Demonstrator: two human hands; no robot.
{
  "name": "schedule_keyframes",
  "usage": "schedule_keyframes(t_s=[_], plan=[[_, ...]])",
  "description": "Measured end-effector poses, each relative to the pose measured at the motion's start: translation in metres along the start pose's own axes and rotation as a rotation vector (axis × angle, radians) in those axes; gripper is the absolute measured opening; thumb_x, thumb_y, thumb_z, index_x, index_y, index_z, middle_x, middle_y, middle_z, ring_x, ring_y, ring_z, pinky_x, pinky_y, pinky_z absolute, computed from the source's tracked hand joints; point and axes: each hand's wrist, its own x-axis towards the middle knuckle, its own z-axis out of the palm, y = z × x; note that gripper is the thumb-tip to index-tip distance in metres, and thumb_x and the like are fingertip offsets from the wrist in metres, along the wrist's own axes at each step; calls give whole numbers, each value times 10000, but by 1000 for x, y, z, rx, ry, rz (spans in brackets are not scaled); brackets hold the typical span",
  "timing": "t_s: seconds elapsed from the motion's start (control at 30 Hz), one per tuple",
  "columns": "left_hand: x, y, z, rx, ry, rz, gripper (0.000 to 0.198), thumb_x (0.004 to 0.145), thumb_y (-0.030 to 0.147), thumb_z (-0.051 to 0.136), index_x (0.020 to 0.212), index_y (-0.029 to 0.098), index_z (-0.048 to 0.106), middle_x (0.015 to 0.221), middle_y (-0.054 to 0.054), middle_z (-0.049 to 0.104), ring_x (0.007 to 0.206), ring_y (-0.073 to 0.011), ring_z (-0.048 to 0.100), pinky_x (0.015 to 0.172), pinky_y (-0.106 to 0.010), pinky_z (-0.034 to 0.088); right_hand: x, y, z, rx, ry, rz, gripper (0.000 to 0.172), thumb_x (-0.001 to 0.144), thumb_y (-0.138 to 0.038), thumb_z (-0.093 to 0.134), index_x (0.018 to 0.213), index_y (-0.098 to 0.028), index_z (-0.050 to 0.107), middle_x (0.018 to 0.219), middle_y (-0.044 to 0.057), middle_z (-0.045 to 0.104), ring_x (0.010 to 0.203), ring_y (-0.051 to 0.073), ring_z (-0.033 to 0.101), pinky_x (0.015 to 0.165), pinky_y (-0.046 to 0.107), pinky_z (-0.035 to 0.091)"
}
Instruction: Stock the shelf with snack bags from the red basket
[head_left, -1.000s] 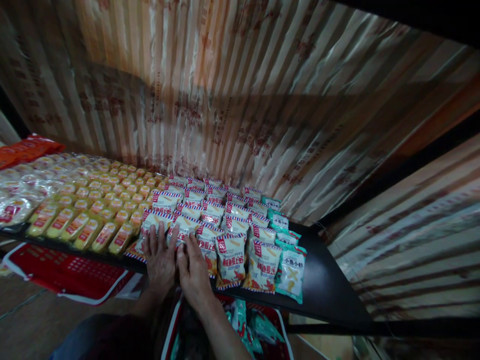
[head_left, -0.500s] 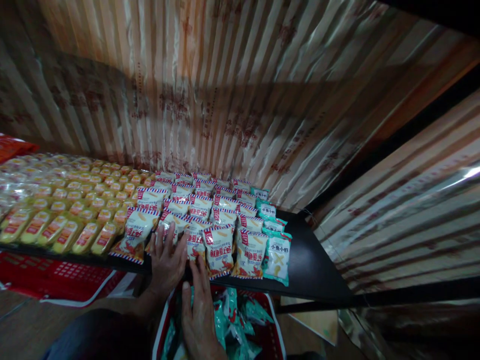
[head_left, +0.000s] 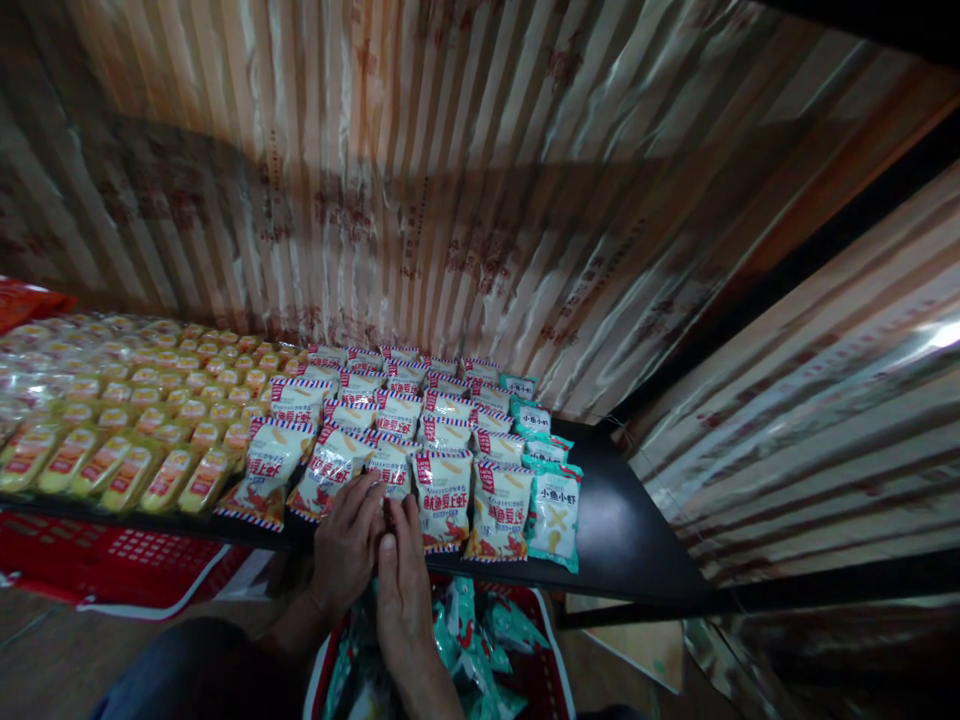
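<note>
My left hand point(head_left: 346, 545) rests at the front edge of a black shelf point(head_left: 634, 540), its fingers curled on the lower edge of a white-and-red snack packet point(head_left: 390, 470) in the front row. My right hand point(head_left: 405, 590) lies beside it with fingers stretched out and together, the tips touching the same packet's bottom. Several rows of the same white-and-red packets point(head_left: 442, 495) cover the shelf around it. A column of teal packets point(head_left: 553, 512) stands at their right.
Yellow packets point(head_left: 127, 470) fill the shelf's left part. Below my hands a red basket point(head_left: 536, 665) holds loose teal packets point(head_left: 487, 630). Another red basket point(head_left: 112, 560) sits lower left. A striped foil sheet point(head_left: 450, 200) lines the back and right side.
My left hand slid back from flat on the packets to the shelf's front edge and curled. My right hand rose from the basket to meet it. The view shifted slightly.
</note>
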Motion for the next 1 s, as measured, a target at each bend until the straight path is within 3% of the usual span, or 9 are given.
schedule_keyframes(t_s=[0.37, 0.7, 1.0], plan=[[-9, -5, 5, 52, -83, -23, 308, 923, 160, 385, 1169, 171, 571, 1196, -85, 644, 1069, -212, 611, 867, -347, 559, 11, -9, 7, -13, 28, 36, 700, 901, -616, 283, 1359, -125, 479, 1565, 156, 152, 1442, 261, 157, 1152, 505, 216], [-13, -11, 13, -86, -168, -46, 455, 925, 124, 304, 1357, 222, 408, 1293, -62, 590, 1206, -150, 539, 989, -319, 490, 19, -5, 11, -29, 61, -57, 632, 927, -546, 294, 1362, -120, 467, 1545, 165, 225, 1429, 255, 214, 1141, 495, 259], [-9, -6, 19, -25, -81, -8, 418, 931, 154, 325, 1322, 192, 466, 1224, -63, 621, 1146, -170, 546, 993, -334, 459, 28, 4, 9, -51, 55, -137, 556, 947, -464, 322, 1353, -117, 477, 1536, 167, 252, 1421, 246, 243, 1139, 513, 260]])
